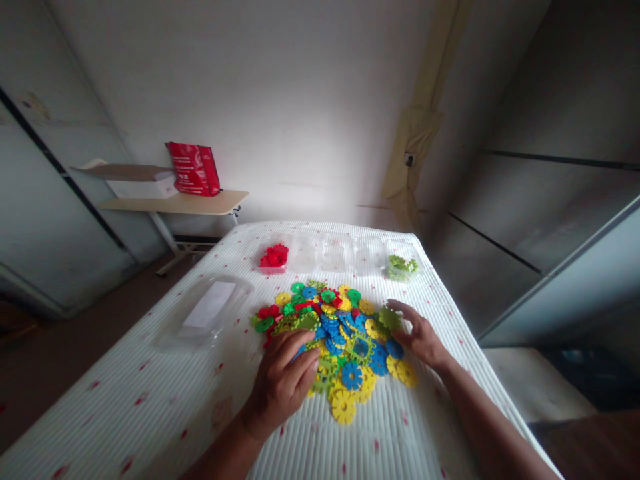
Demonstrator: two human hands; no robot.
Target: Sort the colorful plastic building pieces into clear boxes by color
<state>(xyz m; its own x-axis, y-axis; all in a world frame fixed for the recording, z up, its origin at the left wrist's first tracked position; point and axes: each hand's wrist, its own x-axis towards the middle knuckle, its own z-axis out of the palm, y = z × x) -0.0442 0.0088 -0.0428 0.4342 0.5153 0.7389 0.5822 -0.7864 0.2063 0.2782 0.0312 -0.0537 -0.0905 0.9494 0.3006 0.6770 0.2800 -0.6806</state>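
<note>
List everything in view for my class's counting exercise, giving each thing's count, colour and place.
plastic pieces: too overlapped to count; yellow, blue, green, red; piled mid-table
clear tubs: apparently five; transparent; row beyond the pile
red pieces: uncountable; red; leftmost tub
light green pieces: uncountable; light green; rightmost tub
clear container: one; transparent; left of pile
sheet: one; white; on or in that container
tablecloth: one; white, red marks; beneath these
side table: one; pale wood; far left
box: one; white, brown; on side table
bag: one; red; beside box
socket: one; pale; back wall
left hand: one; bare; pile's left part
right hand: one; bare; pile's right edge
</note>
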